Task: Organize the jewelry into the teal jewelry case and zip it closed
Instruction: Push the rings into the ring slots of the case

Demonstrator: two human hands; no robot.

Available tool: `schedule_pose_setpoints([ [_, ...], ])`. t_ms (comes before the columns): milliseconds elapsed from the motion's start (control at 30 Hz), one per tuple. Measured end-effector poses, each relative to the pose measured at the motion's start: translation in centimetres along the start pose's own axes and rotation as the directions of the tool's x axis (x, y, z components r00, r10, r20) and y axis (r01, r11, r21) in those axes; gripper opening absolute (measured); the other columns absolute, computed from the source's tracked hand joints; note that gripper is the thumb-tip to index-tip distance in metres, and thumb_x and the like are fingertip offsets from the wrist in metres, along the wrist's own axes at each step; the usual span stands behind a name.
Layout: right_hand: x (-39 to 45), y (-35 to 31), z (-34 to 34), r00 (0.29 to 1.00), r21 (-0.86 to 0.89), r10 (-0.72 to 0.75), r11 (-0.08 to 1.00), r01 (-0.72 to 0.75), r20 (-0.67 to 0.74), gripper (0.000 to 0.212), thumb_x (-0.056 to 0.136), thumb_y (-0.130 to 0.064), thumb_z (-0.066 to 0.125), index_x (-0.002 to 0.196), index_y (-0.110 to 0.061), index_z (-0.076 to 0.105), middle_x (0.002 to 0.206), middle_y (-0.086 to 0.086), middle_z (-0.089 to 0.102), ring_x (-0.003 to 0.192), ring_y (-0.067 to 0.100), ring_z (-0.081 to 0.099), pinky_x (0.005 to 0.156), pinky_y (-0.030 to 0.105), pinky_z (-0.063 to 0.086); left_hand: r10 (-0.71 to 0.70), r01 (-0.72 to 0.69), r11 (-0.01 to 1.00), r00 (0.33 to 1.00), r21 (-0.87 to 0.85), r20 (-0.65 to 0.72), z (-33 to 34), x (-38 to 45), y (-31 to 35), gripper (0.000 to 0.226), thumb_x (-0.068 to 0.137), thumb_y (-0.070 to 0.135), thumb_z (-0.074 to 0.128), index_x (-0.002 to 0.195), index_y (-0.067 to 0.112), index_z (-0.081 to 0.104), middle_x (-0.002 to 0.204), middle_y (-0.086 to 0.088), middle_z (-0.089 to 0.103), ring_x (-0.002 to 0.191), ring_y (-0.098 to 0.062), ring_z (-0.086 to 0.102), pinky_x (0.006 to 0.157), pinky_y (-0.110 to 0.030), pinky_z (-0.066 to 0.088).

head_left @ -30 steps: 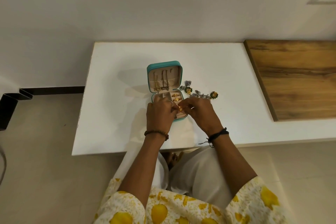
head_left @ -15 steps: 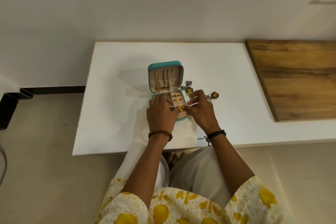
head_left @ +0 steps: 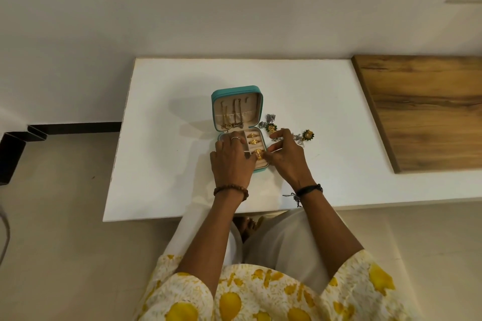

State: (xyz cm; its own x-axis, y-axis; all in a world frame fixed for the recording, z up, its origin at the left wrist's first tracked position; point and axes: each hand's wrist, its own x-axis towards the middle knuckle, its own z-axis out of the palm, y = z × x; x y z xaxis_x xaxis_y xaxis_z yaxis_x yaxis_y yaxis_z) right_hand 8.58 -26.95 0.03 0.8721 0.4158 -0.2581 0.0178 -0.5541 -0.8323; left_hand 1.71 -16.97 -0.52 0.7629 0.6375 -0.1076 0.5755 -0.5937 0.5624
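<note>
The teal jewelry case (head_left: 236, 90) lies open on the white table (head_left: 167, 143), its lid upright with necklaces (head_left: 230, 114) hanging inside. Two gold rings (head_left: 253, 138) sit in the ring slots on the right of the base. A third gold ring (head_left: 259, 154) sits lower in the slots, pinched between the thumb of my left hand (head_left: 230, 157) and the fingertips of my right hand (head_left: 285, 156). My left hand covers the left part of the base. Loose earrings (head_left: 271, 128) and a yellow flower earring (head_left: 307, 135) lie on the table right of the case.
A wooden board (head_left: 427, 112) covers the table's right end. The table's near edge runs just past my wrists, with my knees below it. A dark bracket (head_left: 15, 143) stands on the floor at the left.
Both hands have moved forward over the case base, carrying the gold ring from the front rim down into the ring slots.
</note>
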Motion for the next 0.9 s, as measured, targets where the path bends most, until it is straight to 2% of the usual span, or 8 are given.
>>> schedule_pose_setpoints([
  [67, -0.1, -0.1, 0.1, 1.0, 0.0, 0.005, 1.0, -0.005, 0.003, 0.039, 0.08, -0.011, 0.07, 0.111, -0.008, 0.045, 0.09, 0.012, 0.063, 0.079, 0.023, 0.062, 0.067, 0.025, 0.049, 0.003, -0.003, 1.0, 1.0, -0.002, -0.002, 0.0, 0.0, -0.1, 0.046, 0.08, 0.036, 0.066, 0.117, 0.015, 0.049, 0.125, -0.007, 0.051, 0.117, -0.024, 0.045, 0.092, -0.036, 0.041],
  [167, -0.4, -0.3, -0.1, 0.999, 0.075, 0.034, 0.997, -0.032, -0.019, 0.028, 0.085, -0.007, 0.06, 0.11, -0.006, 0.048, 0.089, 0.011, 0.062, 0.076, 0.02, 0.061, 0.068, 0.025, 0.052, -0.04, 0.038, 0.997, 0.999, -0.064, -0.03, -0.5, -0.1, -0.1, 0.039, 0.081, 0.035, 0.065, 0.112, 0.015, 0.054, 0.121, -0.007, 0.054, 0.111, -0.024, 0.047, 0.088, -0.036, 0.043],
  [300, -0.9, -0.5, -0.8, 0.987, 0.283, 0.116, 0.956, -0.08, -0.113, 0.021, 0.091, -0.002, 0.048, 0.11, 0.0, 0.055, 0.093, 0.013, 0.061, 0.07, 0.013, 0.059, 0.059, 0.014, 0.052, -0.222, 0.166, 0.935, 0.963, -0.313, -0.151, -2.2, -0.6, -0.5, 0.027, 0.085, 0.028, 0.06, 0.106, 0.011, 0.057, 0.112, -0.01, 0.056, 0.107, -0.026, 0.048, 0.084, -0.038, 0.045],
  [367, -1.2, -0.5, -1.0, 0.976, 0.322, 0.151, 0.942, -0.094, -0.157, 0.02, 0.091, 0.0, 0.045, 0.105, 0.001, 0.059, 0.091, 0.012, 0.062, 0.07, 0.015, 0.058, 0.059, 0.015, 0.051, -0.32, 0.232, 0.892, 0.931, -0.388, -0.178, -3.0, -0.8, -1.2, 0.027, 0.087, 0.022, 0.058, 0.111, 0.01, 0.053, 0.117, -0.012, 0.053, 0.112, -0.027, 0.046, 0.083, -0.035, 0.043],
  [467, -1.4, -0.3, -0.7, 0.966, 0.298, 0.209, 0.941, -0.158, -0.149, 0.018, 0.088, 0.004, 0.047, 0.097, 0.002, 0.063, 0.088, 0.014, 0.062, 0.074, 0.022, 0.058, 0.065, 0.024, 0.052, -0.451, 0.403, 0.809, 0.892, -0.428, -0.012, -3.5, -0.8, -2.3, 0.031, 0.088, 0.013, 0.054, 0.119, 0.007, 0.049, 0.125, -0.015, 0.051, 0.117, -0.029, 0.047, 0.088, -0.034, 0.041],
  [567, -1.5, -0.1, -0.1, 0.967, 0.199, 0.236, 0.956, -0.215, -0.091, 0.02, 0.084, 0.002, 0.056, 0.1, 0.006, 0.067, 0.086, 0.013, 0.064, 0.077, 0.025, 0.06, 0.08, 0.04, 0.055, -0.459, 0.485, 0.782, 0.873, -0.391, 0.165, -3.3, -1.1, -2.1, 0.028, 0.09, 0.011, 0.047, 0.117, 0.007, 0.055, 0.123, -0.014, 0.058, 0.114, -0.031, 0.052, 0.095, -0.036, 0.04],
  [700, -2.1, -0.3, 0.7, 0.967, 0.107, 0.233, 0.969, -0.222, -0.099, 0.019, 0.077, 0.001, 0.061, 0.094, 0.0, 0.071, 0.089, 0.017, 0.07, 0.085, 0.033, 0.067, 0.086, 0.048, 0.053, -0.442, 0.469, 0.811, 0.883, -0.349, 0.16, -2.9, -1.7, -1.1, 0.027, 0.09, 0.005, 0.045, 0.114, 0.007, 0.058, 0.12, -0.013, 0.061, 0.112, -0.03, 0.054, 0.092, -0.034, 0.041],
  [900, -3.1, -0.3, 1.2, 0.949, 0.064, 0.265, 0.964, -0.258, -0.169, 0.022, 0.078, -0.001, 0.06, 0.097, -0.004, 0.072, 0.098, 0.017, 0.071, 0.093, 0.035, 0.065, 0.089, 0.047, 0.051, -0.44, 0.475, 0.829, 0.88, -0.297, 0.18, -3.1, -2.2, -1.3, 0.029, 0.09, 0.003, 0.045, 0.115, 0.01, 0.057, 0.12, -0.011, 0.061, 0.112, -0.03, 0.055, 0.092, -0.034, 0.042],
])
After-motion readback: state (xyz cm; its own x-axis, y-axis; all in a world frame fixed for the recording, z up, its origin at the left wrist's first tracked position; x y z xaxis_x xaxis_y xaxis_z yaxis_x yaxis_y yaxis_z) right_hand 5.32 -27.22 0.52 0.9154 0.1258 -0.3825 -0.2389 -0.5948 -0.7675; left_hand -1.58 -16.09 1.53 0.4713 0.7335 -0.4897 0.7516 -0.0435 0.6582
